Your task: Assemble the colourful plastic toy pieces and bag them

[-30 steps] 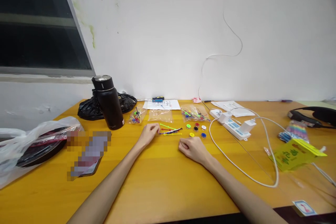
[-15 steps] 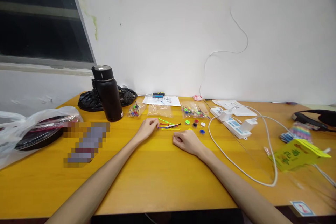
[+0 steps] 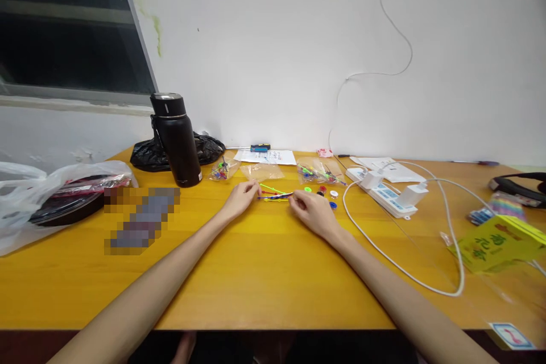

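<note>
The left hand (image 3: 241, 199) and right hand (image 3: 314, 211), fingers narrowed, meet opposite ends of thin multicoloured plastic sticks (image 3: 275, 197); I cannot tell whether either grips. Small round coloured discs (image 3: 323, 189) crowd the right hand, with a looped white cable (image 3: 454, 294) rightward. The yellow wooden table (image 3: 264, 273) stretches open to its near edge.
</note>
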Demonstrator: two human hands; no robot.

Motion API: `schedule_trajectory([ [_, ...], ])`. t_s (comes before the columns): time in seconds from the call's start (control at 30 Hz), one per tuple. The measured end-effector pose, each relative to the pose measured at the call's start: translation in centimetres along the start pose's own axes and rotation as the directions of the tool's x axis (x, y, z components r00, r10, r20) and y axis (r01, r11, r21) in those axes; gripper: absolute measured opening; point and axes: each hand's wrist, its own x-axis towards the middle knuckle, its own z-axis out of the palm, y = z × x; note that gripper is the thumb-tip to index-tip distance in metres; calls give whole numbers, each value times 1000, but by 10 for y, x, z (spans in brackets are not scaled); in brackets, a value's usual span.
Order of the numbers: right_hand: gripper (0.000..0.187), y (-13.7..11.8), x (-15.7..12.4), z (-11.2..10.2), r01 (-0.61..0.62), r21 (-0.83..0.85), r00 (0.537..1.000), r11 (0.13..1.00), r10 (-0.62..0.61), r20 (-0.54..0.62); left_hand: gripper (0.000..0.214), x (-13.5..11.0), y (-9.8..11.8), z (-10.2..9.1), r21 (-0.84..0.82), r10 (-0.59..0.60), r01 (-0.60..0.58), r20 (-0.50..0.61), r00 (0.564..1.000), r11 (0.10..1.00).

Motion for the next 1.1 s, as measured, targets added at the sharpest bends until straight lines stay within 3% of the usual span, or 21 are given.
schedule_trajectory([
  [0.3,24,34,6,-1,-103,-193,987,976,77,-138,21,1,-5,1,-9,-65,65,-67,996,998],
  [0.47,28,46,4,1,-161,-295,985,942,136,-104,21,3,-7,2,-34,-80,77,-95,992,996],
  [0.7,27,48,2,0,-142,-298,990,944,137,-37,17,4,-11,3,-75,-70,62,-113,991,995],
  [1.1,16,48,4,-4,-151,-253,986,956,127,-111,20,5,-14,3,-100,-75,63,-124,989,993],
])
